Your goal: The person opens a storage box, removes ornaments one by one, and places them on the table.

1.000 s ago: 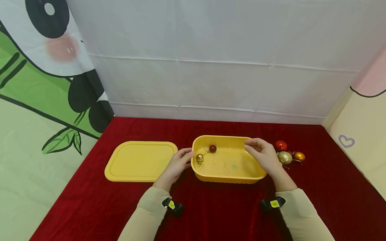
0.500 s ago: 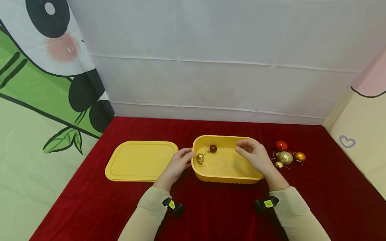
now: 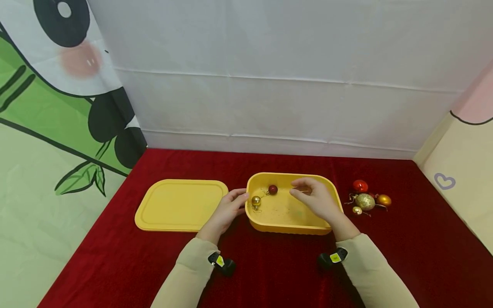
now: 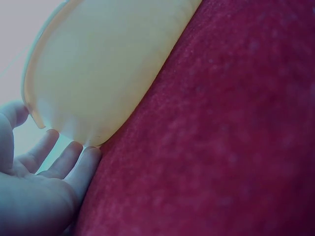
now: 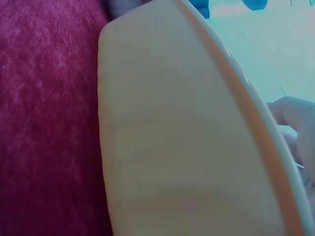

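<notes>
A yellow plastic box (image 3: 291, 226) stands uncovered on the red cloth. Inside at its left lie a small gold bauble (image 3: 256, 201) and a dark red bauble (image 3: 272, 189). My left hand (image 3: 225, 211) touches the box's left end with nearly straight fingertips; in the left wrist view they rest against the outer wall (image 4: 106, 73). Over the box, my right hand (image 3: 317, 202) pinches a small ornament, mostly hidden by the fingers, with a thin gold string (image 3: 304, 191) showing. From the right wrist, the box's side (image 5: 167, 123) covers much of that hand.
To the left, a flat yellow lid (image 3: 181, 205) lies on the cloth. Right of the box is a cluster of ornaments: a red bauble (image 3: 360, 186), a glittery gold one (image 3: 364, 201), an orange-gold one (image 3: 384, 200) and a tiny gold one (image 3: 357, 210). A white backdrop (image 3: 269, 107) rises behind.
My right hand has moved left, from the box's right end to over its middle, carrying the small ornament. The tiny gold bauble has come into sight. My left hand stays at the box.
</notes>
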Tool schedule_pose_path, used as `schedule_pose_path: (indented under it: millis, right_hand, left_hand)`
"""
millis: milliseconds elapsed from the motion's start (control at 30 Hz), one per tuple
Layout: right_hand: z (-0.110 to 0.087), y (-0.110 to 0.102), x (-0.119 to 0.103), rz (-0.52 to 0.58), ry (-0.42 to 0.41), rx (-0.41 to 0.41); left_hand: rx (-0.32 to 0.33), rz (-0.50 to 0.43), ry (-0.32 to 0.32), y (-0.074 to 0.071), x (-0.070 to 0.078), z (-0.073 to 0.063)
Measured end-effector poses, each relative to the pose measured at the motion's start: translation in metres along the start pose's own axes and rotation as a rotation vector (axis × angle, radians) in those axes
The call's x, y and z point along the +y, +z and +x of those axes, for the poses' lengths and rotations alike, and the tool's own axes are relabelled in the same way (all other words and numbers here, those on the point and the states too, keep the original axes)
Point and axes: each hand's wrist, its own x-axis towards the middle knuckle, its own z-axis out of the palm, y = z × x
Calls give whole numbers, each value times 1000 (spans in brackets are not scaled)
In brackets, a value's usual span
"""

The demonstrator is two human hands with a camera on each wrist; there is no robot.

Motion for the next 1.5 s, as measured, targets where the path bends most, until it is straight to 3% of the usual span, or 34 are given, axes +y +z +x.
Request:
schedule_pose_path:
  millis: [400,867,1500]
  right_hand:
    - [11,12,-14,-6,27,-97]
    - [24,34,-29,7,-38,-159]
    - [28,53,-31,-58,-12,-223]
  left_hand:
    - [10,-4,-13,0,1,0]
    - [7,-3,-10,1,3,-2]
    - [-1,10,-6,0,2,-1]
